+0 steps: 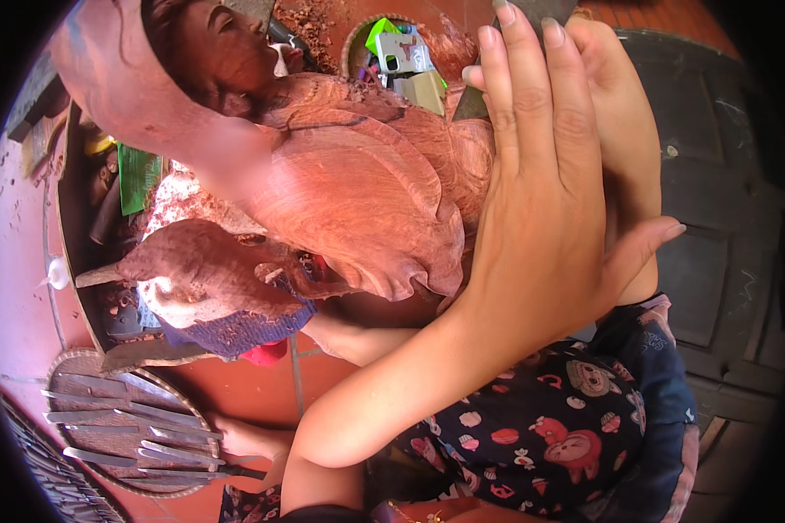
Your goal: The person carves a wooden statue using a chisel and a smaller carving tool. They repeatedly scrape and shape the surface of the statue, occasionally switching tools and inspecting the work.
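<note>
My left hand [541,183] is stretched flat, back upward, fingers pointing away and thumb out to the right. Nothing shows in its fingers. It lies in front of my right hand [597,52], which is mostly hidden; only a bent edge and its forearm show. Left of the hands is a large reddish-brown wood carving [349,192] with curved, fold-like ridges. A carved face [222,52] shows at its upper left. The edge of my left hand overlaps the carving; whether they touch I cannot tell. A dark flat piece [473,105] peeks out beside my fingers, its kind unclear.
A round woven tray [87,366] with several metal carving chisels [183,431] stands lower left; more tools lie beyond it. Below the carving is bunched purple knit cloth [235,336]. A basket with a phone [406,52] sits at the far side. A dark panelled surface [689,261] is right.
</note>
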### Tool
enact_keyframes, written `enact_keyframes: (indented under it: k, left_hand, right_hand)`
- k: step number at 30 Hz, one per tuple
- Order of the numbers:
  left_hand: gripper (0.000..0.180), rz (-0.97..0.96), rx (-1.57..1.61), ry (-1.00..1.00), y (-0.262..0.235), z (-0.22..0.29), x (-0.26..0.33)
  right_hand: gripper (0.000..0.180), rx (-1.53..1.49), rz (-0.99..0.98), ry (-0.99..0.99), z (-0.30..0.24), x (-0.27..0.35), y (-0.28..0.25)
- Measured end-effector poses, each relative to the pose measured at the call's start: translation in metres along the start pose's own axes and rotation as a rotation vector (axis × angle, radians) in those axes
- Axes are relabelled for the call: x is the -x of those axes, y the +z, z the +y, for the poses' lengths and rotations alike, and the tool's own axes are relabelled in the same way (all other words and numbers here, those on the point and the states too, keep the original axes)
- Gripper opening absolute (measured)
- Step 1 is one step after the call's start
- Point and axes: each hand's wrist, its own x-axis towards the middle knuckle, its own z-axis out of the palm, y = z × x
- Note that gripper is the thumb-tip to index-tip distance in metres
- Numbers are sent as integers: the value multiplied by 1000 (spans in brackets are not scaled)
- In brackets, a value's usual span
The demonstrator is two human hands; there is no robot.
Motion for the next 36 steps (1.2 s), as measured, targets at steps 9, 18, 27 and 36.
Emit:
enact_keyframes:
  k: [9, 18, 27, 36]
  left_hand:
    - [117, -2, 52, -111, -25, 29, -6]
    - [121, 1, 64, -171, -33, 41, -5]
    - [115, -46, 55, -182, -29, 43, -5]
    - [101, -184, -64, -197, -35, 42, -1]
  right_hand:
    - [39, 66, -16, -24, -7, -4, 4]
    - [35, 0, 7, -85, -14, 1, 7]
    - [24, -55, 32, -55, -17, 7, 2]
    - [15, -691, -155, -43, -7, 21, 20]
